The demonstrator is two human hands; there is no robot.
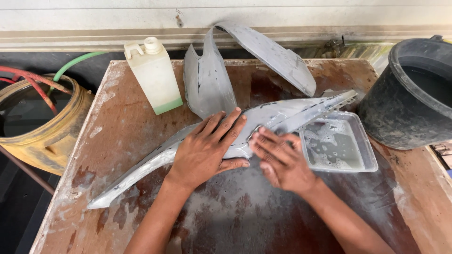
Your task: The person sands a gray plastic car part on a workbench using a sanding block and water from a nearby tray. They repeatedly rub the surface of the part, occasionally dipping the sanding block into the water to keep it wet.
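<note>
Long grey panel (pixel 282 115) lies slantwise across the wet wooden table (pixel 386 207). Left hand (pixel 207 148) presses flat on it, fingers spread; right hand (pixel 282 162) rubs its edge, fingers flat, blurred. Just beside: a clear tray (pixel 369 160) of soapy water, then a black bucket (pixel 405 122).

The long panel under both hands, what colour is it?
Pale grey, dull and dusty, with darker specks. The long panel shows best in the head view, lying across the wet brown table.

- My worn, wet brown worktable (pixel 386 207) fills the frame's centre.
- A pale wall (pixel 94 14) with a ledge runs along the top.
- Dark floor (pixel 14 207) shows at lower left.
</note>
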